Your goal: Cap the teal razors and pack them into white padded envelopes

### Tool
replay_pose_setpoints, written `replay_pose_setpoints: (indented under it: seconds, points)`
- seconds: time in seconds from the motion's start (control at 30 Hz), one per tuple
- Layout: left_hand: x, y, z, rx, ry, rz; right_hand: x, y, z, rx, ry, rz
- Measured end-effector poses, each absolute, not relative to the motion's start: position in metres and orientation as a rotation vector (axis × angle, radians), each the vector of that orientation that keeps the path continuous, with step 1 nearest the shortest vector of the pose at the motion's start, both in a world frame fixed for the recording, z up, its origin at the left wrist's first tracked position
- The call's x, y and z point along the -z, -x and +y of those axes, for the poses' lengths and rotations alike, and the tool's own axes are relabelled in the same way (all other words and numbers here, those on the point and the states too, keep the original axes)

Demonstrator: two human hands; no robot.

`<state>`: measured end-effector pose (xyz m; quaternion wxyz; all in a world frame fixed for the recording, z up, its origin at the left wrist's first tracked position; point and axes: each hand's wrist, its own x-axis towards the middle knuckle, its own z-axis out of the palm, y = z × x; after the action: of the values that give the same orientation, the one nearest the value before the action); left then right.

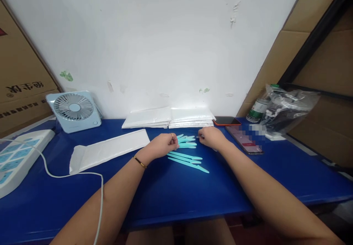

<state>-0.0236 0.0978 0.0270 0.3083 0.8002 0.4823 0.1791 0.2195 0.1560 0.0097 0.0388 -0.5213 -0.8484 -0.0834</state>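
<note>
Has turquoise eyebrow razors (187, 145) at 3 o'clock from left hand (161, 145), long axes roughly 9-to-3, nearer left than right hand (212, 137); can't tell either grip.

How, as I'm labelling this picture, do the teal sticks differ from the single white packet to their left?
The teal sticks are narrow; the white packet is broad. The teal sticks are several, some bunched together; the white packet lies singly. Both lie on the blue tabletop.

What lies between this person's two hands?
In the head view, a loosely fanned bunch of turquoise sticks lies between the left hand and right hand.
</note>
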Motion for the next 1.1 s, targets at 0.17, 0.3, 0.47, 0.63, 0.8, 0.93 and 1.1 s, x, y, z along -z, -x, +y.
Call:
replay_pose_setpoints:
  seconds: [0.17,0.3,0.47,0.63,0.8,0.93,1.1]
  points:
    - [-0.023,0.027,0.102,-0.562,-1.942,1.231,-0.009,-0.219,0.152,0.247,1.580,-2.596]
    - [-0.023,0.028,0.104,-0.602,-2.017,1.288,-0.011,-0.224,0.149,0.077,1.391,-2.688]
    - [-0.025,0.028,0.105,-0.614,-1.986,1.320,-0.007,-0.219,0.151,0.174,1.450,-2.690]
    - [-0.024,0.029,0.108,-0.631,-1.952,1.288,-0.001,-0.223,0.154,-0.198,1.465,-2.319]
    - [-0.020,0.031,0.111,-0.652,-1.887,1.259,-0.012,-0.224,0.145,-0.991,1.042,-1.602]
    - [-0.017,0.033,0.114,-0.697,-1.820,1.275,-0.019,-0.214,0.136,-1.217,0.938,-1.453]
    - [-0.016,0.032,0.114,-0.708,-1.792,1.277,-0.015,-0.208,0.133,-1.242,0.911,-1.438]
